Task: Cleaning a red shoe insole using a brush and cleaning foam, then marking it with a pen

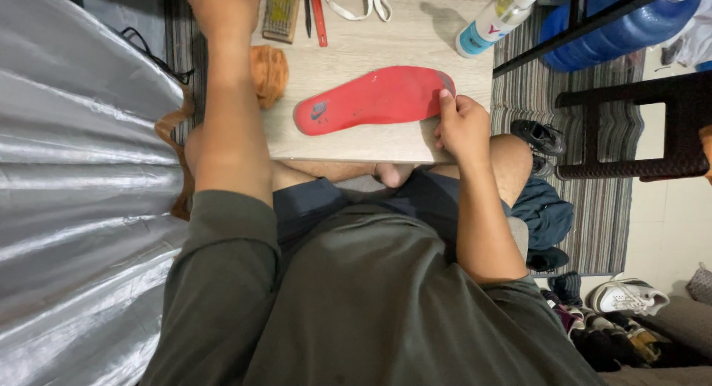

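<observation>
From the head view, looking down over my lap, my right hand has a pinching grip on the toe end of the red insole: thumb on top, fingers curled beneath the edge. The insole lies flat on the pale wooden worktop, heel end pointing to my left, toe end at the right near the front edge, just above my knees.

My left hand is stretched to the far side of the worktop, beside the bristle brush. The top of the frame cuts the fingers off, so I cannot tell whether that grip is clenched or released, or whether it touches the brush at all.

Near my left forearm sits a crumpled orange cloth, close to the insole's heel but apart from it. Beyond the brush lie a red pencil-like tool and white laces; a spray bottle stands at the far right corner.

To handle this well, I judge the pinch should stay light and near the edge, since the insole looks thin and flexible and would fold if squeezed hard. Pressing it flat against the worktop would steady it better than lifting one end alone. The front edge is close, so sliding it toward me risks tipping it into my lap.
</observation>
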